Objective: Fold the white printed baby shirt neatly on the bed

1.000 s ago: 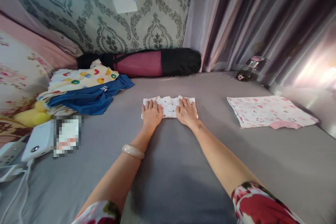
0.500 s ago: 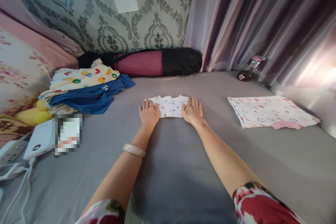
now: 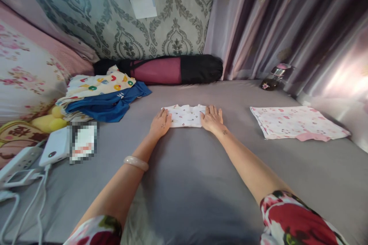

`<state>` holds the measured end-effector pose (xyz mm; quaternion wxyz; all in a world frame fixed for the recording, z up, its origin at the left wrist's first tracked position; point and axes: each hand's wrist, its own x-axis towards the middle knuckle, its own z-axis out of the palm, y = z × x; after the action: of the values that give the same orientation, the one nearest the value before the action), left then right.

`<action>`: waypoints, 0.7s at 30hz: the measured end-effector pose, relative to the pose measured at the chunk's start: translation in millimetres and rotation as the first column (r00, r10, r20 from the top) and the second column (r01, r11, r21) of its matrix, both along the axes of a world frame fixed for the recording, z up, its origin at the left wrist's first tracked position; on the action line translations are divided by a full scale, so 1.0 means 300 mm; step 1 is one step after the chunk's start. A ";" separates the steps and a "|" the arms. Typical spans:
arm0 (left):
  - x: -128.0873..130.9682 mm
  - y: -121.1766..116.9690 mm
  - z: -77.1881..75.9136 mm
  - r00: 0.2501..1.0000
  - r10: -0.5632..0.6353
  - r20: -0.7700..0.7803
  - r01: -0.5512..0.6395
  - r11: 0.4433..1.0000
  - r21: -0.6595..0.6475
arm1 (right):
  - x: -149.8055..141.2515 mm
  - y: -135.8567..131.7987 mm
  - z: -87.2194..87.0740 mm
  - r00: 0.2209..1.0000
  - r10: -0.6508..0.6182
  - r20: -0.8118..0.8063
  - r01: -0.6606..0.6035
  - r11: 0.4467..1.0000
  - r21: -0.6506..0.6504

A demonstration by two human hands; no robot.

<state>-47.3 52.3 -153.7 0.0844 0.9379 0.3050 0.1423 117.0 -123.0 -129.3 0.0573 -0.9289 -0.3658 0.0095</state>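
Left hand (image 3: pixel 160 123) and right hand (image 3: pixel 212 118) lay flat, ungripping, on a folded white garment (image 3: pixel 186 116), while the clothes pile (image 3: pixel 105 101) at ten o'clock looked unfolded

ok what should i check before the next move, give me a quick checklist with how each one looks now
1. Left hand at the left end of the small white printed garment: ok.
2. Right hand at its right end: ok, palm down.
3. Garment's far edge straight: not ok, it looks wavy.
4. Layers underneath lined up: cannot tell, they are hidden.
5. Pink-and-white folded garment out of the way: ok, it lies apart, to the right.
6. White cables away from the hands: ok, they are at the near left.
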 end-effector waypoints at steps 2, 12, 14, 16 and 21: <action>-0.026 0.009 -0.002 0.999 -0.034 0.030 0.033 0.999 0.024 | 0.002 -0.004 0.000 0.993 0.109 0.049 -0.110 0.993 0.031; -0.040 -0.015 0.017 0.992 -0.108 -0.071 0.108 0.994 -0.004 | 0.029 -0.005 -0.038 0.977 0.214 -0.025 -0.214 0.977 -0.015; -0.041 -0.014 0.018 0.991 -0.108 -0.076 0.108 0.994 -0.004 | 0.029 -0.004 -0.035 0.976 0.213 -0.033 -0.214 0.977 -0.021; -0.042 -0.014 0.016 0.991 -0.112 -0.076 0.112 0.994 0.004 | 0.031 -0.001 -0.030 0.976 0.212 -0.045 -0.213 0.977 -0.029; -0.047 -0.014 0.002 0.993 -0.117 -0.034 0.119 0.991 0.056 | 0.033 0.004 -0.017 0.975 0.209 -0.079 -0.213 0.976 -0.048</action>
<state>-61.4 48.2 -153.0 0.0610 0.9584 0.2461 0.1315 127.0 -121.9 -134.3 0.0432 -0.8850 -0.4598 0.0597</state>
